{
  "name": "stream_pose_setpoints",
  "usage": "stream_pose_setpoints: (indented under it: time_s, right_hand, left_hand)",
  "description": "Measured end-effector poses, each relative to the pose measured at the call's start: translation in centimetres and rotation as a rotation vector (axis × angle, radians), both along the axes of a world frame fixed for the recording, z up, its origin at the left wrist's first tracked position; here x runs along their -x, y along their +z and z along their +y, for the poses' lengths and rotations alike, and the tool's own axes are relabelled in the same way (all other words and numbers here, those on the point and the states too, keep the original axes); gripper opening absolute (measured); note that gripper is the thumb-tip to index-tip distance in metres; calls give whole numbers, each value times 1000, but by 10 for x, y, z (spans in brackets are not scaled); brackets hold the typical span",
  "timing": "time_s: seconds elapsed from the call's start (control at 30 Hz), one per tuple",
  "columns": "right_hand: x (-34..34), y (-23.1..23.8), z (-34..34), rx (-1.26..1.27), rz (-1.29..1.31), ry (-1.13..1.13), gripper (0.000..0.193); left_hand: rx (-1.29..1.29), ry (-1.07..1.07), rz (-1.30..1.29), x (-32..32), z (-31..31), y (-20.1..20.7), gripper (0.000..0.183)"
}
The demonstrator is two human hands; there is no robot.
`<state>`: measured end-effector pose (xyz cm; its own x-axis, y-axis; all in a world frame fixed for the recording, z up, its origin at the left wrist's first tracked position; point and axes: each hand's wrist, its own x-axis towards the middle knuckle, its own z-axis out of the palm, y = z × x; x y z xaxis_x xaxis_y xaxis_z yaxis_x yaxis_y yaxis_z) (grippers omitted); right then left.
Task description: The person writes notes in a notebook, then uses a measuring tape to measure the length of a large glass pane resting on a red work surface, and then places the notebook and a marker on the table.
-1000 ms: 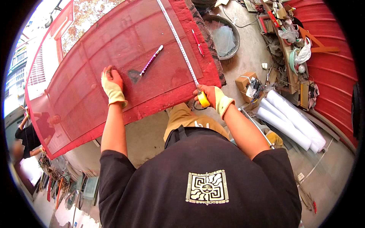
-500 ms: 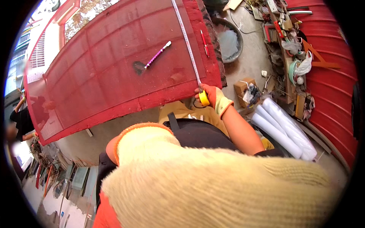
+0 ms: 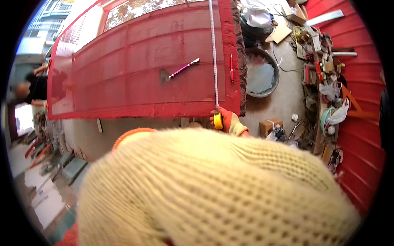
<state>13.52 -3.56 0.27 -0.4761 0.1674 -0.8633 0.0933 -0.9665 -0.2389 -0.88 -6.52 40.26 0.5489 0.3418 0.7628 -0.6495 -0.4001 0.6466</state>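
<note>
My right hand (image 3: 226, 120), in a red-and-cream work glove, is closed around a yellow tape measure (image 3: 218, 121) at the near edge of a red-covered table (image 3: 172, 111). From it the white blade (image 3: 214, 53) runs straight away over a glass sheet (image 3: 123, 78) that reflects the surroundings, and passes out of the top of the view. My left hand (image 3: 213, 184), in a cream knitted glove, looms very close and fills the lower view; its fingers cannot be made out. A slim purple-handled tool (image 3: 184, 69) lies on the glass. Right of the blade rests a red pen (image 3: 232, 67).
Beyond the table's right edge stands a round dark tub (image 3: 273, 84) holding clear pieces. Farther right, a cluttered shelf (image 3: 322, 82) lines a red corrugated wall (image 3: 361, 45). A cardboard box (image 3: 271, 125) sits on the floor. Another person (image 3: 37, 87) is at the far left.
My view has shifted, so the table sits straighter. My left hand now covers more of the lower view, hiding my lap and most of my right forearm. The tape measure stays in my right hand.
</note>
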Motion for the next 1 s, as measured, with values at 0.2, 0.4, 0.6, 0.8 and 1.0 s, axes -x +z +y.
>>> stream_pose_setpoints:
  time_s: [0.2, 0.4, 0.6, 0.8, 1.0]
  right_hand:
    - [-6, -16, -1, -88, 7, 28, 52]
    - [0, -35, -7, -67, 105, 37, 53]
    - [-6, -11, -7, -35, 57, 54, 50]
    - [-11, -18, 1, -46, 11, 45, 50]
    - [-11, -9, -9, -59, 21, 84, 55]
  left_hand:
    - [-44, 66, 59, -17, -5, 9, 63]
    - [-64, 118, 82, -40, -16, 21, 64]
    - [-81, 100, 50, -55, -22, 19, 66]
    - [-109, 95, 21, -49, -16, 15, 68]
    - [-118, 138, 42, -40, -25, 21, 69]
